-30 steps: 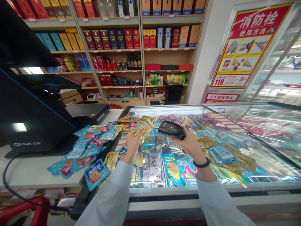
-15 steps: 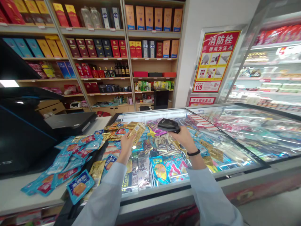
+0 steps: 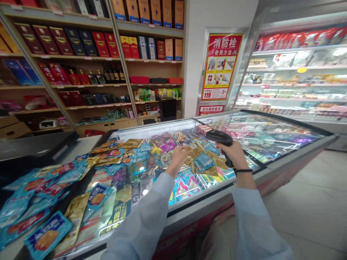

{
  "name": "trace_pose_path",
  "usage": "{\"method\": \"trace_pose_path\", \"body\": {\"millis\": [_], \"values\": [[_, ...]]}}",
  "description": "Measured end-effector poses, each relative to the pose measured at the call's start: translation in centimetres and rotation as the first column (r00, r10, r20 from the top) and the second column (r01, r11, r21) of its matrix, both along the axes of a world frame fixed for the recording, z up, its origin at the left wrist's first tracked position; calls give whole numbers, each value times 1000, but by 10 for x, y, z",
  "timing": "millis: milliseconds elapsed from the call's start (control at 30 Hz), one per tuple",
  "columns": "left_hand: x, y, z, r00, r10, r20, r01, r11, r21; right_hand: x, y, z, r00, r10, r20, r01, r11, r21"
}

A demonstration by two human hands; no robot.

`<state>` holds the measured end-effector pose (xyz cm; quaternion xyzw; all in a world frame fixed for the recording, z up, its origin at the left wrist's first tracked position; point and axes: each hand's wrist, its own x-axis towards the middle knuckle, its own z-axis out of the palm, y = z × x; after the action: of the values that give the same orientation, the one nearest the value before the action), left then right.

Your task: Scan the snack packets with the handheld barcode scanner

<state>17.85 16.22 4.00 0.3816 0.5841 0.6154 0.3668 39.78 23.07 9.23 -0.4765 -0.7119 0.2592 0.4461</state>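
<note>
My left hand (image 3: 176, 160) is closed at the fingertips on a gold snack packet (image 3: 195, 148), over the freezer's glass top. Under and beside that packet lie other gold packets and a blue packet (image 3: 203, 161). In my right hand (image 3: 235, 154) is a black barcode scanner (image 3: 219, 137), its head pointing left and its handle running down past my palm. The scanner is above and to the right of the gold packet, apart from it.
Blue and gold snack packets (image 3: 48, 231) lie heaped on the left counter and the freezer's left part. The glass-topped chest freezer (image 3: 260, 141) reaches to the right. Shelves of boxes (image 3: 81, 41) and a red fire-hydrant sign (image 3: 222, 66) stand behind.
The view has turned right. My left hand has carried the gold packet rightward to the packets on the right part of the glass. The scanner has moved right too, still in my right hand.
</note>
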Motion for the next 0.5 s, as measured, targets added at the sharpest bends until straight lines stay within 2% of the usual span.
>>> {"method": "trace_pose_path", "body": {"millis": [67,133,200,300,367,400,500], "values": [[14,10,-10,996,-23,-88,16,997,-72,8,3,-6,1000,-24,-11,24,999,-47],[23,14,-18,955,1,-297,-30,995,-93,14,5,-11,999,-48,-12,47,995,-87],[29,14,-24,852,39,-522,-77,996,-52,18,7,-16,998,-66,-3,65,991,-120],[32,10,-32,641,107,-760,-119,992,39,22,10,-27,994,-84,71,93,986,-137],[34,9,-37,537,118,-835,-133,990,54,23,11,-34,981,-115,157,138,980,-146],[35,8,-39,513,110,-851,-132,990,48,24,12,-37,971,-136,198,168,973,-155],[38,10,-40,508,102,-855,-125,991,44,24,15,-41,935,-203,291,255,955,-154]]}}
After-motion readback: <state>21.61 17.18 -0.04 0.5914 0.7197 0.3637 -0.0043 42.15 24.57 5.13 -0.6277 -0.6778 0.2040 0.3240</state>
